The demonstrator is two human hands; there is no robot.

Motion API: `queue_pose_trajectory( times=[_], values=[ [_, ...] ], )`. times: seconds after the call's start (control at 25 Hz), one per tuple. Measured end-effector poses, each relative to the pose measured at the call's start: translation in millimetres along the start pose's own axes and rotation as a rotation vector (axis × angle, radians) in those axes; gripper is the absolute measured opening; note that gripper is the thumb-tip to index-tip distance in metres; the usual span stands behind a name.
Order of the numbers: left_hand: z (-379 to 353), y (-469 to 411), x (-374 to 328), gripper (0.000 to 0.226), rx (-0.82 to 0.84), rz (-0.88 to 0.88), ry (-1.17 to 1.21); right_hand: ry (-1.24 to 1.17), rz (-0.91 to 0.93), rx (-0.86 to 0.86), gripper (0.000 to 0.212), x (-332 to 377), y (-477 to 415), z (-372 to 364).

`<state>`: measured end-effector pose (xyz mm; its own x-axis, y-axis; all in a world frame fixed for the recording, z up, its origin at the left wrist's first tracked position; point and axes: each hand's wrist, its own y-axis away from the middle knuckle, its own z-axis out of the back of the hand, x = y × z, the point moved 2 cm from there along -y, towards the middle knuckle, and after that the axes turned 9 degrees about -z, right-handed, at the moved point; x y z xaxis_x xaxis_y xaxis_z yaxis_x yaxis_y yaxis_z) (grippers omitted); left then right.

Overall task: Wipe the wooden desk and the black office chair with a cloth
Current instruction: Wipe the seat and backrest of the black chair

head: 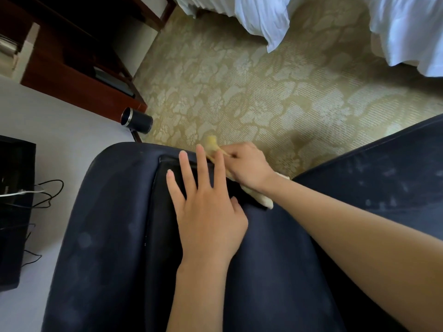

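The black office chair fills the lower half of the view, its padded top edge toward the carpet. My left hand lies flat on the chair's black inset panel, fingers spread. My right hand is shut on a pale yellow cloth, pressing it against the chair's upper edge. One end of the cloth sticks up past my fingers and another end shows under my wrist. The wooden desk stands at the upper left, dark red-brown.
A black cylindrical cup with a metal rim sits by the desk's corner. A black box with cables lies at the left on a pale surface. Patterned beige carpet spreads beyond the chair. White bedding hangs at the top right.
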<state>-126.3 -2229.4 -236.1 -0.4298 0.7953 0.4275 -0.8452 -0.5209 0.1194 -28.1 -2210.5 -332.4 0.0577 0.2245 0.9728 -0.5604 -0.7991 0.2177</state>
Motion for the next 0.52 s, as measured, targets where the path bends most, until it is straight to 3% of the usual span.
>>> queue_pose_trajectory(
  times=[0.2, 0.52],
  values=[
    [-6, 2, -1, 0.070, 0.042, -0.018, -0.105, -0.137, -0.214, 0.037, 0.045, -48, -4, 7],
    [-8, 1, -3, 0.067, 0.072, -0.031, -0.175, 0.161, -0.594, -0.032, 0.038, -142, -4, 31]
  ],
)
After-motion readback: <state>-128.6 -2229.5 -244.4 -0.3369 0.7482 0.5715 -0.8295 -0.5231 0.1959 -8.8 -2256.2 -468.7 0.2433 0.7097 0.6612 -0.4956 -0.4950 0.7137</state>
